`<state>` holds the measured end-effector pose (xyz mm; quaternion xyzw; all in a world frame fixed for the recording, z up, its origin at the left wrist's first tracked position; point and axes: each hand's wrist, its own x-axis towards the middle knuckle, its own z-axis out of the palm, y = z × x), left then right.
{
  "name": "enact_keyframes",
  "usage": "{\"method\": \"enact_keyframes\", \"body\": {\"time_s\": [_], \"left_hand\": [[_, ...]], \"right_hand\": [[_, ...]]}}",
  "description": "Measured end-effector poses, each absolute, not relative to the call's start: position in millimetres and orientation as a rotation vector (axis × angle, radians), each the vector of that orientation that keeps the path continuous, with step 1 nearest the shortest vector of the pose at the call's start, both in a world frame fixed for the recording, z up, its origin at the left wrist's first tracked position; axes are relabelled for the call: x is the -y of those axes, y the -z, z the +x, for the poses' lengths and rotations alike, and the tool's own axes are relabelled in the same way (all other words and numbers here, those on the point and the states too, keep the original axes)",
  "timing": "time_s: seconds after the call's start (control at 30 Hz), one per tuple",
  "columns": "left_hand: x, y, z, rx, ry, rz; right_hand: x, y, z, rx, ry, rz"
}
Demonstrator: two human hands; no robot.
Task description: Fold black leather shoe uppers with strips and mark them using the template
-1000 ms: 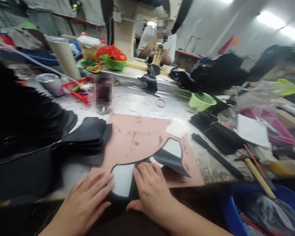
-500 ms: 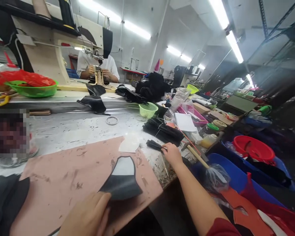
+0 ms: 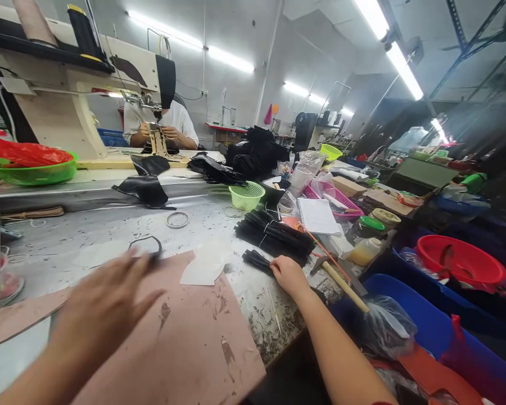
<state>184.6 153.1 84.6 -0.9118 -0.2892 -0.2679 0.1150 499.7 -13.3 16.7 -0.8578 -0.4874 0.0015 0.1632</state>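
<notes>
My right hand [image 3: 289,275] reaches out to the right edge of the work table and pinches the end of a small bundle of black strips [image 3: 256,260]. A larger stack of black strips [image 3: 274,233] lies just behind it. My left hand [image 3: 101,304] is smeared by motion over the pink mat [image 3: 194,343]. Under it lies a pale piece with a black edge [image 3: 8,360], whose rounded tip [image 3: 145,246] shows past the fingers. Whether the left hand grips the piece or only lies on it is unclear.
A white cut piece [image 3: 204,269] lies on the mat's far edge, a hammer [image 3: 341,284] at the table's right edge. Behind are a metal ring [image 3: 177,219], green basket [image 3: 247,196] and notebook [image 3: 318,216]. Blue tub [image 3: 405,304] and red bowl [image 3: 461,261] stand right. A co-worker [image 3: 168,121] sews opposite.
My head turned right and up. The right hand left the black-edged piece and took hold of the strip bundle. The left hand has swept that piece leftward over the mat.
</notes>
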Motion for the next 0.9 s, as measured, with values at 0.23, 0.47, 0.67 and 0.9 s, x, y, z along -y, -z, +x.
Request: {"method": "enact_keyframes", "body": {"time_s": [0.23,0.47,0.67,0.9], "left_hand": [[-89,-51,343,0.025,0.145,-3.13],[-82,-21,377,0.113,0.098,-3.181],[-81,-22,376,0.171,0.096,-3.196],[-79,-20,396,0.294,0.077,-3.181]], "right_hand": [[6,-17,506,1.325,-0.075,-2.475],[9,-20,508,1.243,-0.15,-2.443],[3,-19,505,1.147,-0.119,-2.328],[27,-32,526,0.524,0.131,-1.99]]}}
